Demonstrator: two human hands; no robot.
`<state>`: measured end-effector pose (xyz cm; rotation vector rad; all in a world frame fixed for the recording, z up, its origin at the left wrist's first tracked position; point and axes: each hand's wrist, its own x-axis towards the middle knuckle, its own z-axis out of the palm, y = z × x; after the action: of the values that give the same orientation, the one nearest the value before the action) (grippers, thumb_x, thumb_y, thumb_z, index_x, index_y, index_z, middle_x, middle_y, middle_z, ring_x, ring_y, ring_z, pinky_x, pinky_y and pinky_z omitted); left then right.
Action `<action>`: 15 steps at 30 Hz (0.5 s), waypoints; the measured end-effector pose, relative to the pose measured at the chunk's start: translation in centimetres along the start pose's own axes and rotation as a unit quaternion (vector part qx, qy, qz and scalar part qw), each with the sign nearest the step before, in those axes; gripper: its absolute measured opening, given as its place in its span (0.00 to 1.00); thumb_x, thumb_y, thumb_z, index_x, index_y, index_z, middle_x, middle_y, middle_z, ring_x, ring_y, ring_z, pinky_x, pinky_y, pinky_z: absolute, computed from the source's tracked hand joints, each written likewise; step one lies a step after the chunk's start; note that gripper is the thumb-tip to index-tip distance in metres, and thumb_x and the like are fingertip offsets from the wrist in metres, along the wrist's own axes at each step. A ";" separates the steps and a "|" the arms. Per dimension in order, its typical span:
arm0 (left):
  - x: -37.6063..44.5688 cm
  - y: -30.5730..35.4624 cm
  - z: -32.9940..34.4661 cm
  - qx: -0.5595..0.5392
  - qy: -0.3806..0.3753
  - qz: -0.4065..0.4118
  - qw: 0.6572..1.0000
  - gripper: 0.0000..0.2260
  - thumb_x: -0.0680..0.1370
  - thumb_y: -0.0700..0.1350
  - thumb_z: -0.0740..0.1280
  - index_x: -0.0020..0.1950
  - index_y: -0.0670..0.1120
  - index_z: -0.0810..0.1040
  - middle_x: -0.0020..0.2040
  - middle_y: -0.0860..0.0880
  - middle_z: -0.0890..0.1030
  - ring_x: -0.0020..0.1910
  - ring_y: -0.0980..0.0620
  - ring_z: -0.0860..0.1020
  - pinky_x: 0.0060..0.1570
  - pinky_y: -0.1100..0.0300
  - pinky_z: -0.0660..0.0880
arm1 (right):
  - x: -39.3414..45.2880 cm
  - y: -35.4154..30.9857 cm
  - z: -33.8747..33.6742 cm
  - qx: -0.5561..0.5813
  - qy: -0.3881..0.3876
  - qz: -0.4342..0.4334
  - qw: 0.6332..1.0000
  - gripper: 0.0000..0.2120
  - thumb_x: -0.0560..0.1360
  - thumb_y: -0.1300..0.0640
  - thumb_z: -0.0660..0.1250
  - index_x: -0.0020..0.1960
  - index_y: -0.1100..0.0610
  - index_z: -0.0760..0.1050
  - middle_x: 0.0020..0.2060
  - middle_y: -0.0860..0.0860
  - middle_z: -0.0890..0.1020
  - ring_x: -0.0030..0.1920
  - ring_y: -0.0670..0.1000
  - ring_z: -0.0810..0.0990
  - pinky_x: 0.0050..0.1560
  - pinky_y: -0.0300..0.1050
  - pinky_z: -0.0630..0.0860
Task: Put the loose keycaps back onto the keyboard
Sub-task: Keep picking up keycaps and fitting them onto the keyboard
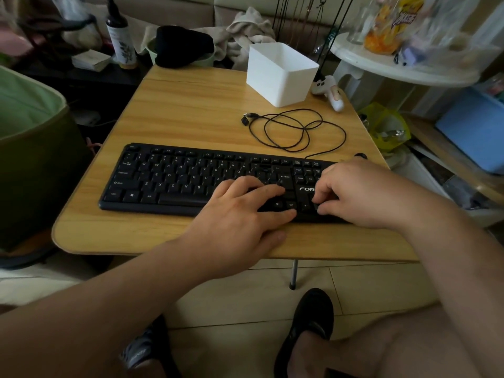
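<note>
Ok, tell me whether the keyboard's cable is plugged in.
Unplugged: the cable lies coiled on the table, its USB plug free beside the white bin.

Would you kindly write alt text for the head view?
Both hands rest on a black keyboard on a wooden table: left hand flat, right hand curled over the arrow keys. Behind lie a coiled cable and white bin.

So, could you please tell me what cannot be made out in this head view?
- Keys under the left hand and right hand: covered.
- Any keycap in the right fingers: curled, hidden.
- White bin contents: wall blocks them.
- Keyboard right end: behind the right hand.
</note>
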<state>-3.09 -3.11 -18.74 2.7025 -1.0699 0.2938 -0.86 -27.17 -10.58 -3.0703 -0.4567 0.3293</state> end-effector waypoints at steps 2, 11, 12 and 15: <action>0.0 0.0 0.0 0.001 0.003 0.002 1.000 0.21 0.82 0.63 0.56 0.73 0.62 0.75 0.76 0.52 0.72 0.72 0.45 0.68 0.67 0.44 0.68 | 0.2 -0.4 -0.1 -0.015 -0.003 0.014 1.000 0.05 0.76 0.50 0.75 0.51 0.43 0.83 0.48 0.40 0.80 0.49 0.45 0.78 0.51 0.50 0.81; 0.0 0.0 0.2 0.010 0.007 0.004 1.000 0.21 0.82 0.62 0.57 0.73 0.61 0.76 0.75 0.51 0.73 0.72 0.44 0.68 0.66 0.43 0.68 | 0.1 -2.3 0.2 -0.062 0.014 0.046 0.997 0.04 0.77 0.54 0.74 0.50 0.47 0.84 0.45 0.43 0.81 0.46 0.47 0.79 0.46 0.48 0.83; 0.0 0.0 0.3 0.010 0.007 0.004 1.000 0.21 0.82 0.62 0.57 0.73 0.61 0.76 0.75 0.51 0.73 0.72 0.44 0.68 0.66 0.43 0.68 | 0.1 -2.3 0.2 -0.060 0.015 0.049 0.997 0.03 0.76 0.54 0.74 0.49 0.47 0.84 0.45 0.44 0.80 0.46 0.47 0.79 0.46 0.49 0.83; 0.0 0.0 0.3 0.005 0.008 0.003 1.000 0.21 0.82 0.63 0.57 0.73 0.62 0.76 0.75 0.51 0.72 0.71 0.44 0.69 0.67 0.43 0.68 | 0.0 -2.1 0.3 -0.040 0.025 0.062 0.997 0.04 0.76 0.53 0.75 0.49 0.45 0.84 0.45 0.43 0.80 0.47 0.47 0.79 0.46 0.50 0.83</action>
<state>-3.02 -3.18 -19.06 2.7017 -1.0753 0.3213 -1.55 -25.16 -10.73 -3.1835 -0.2852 0.2429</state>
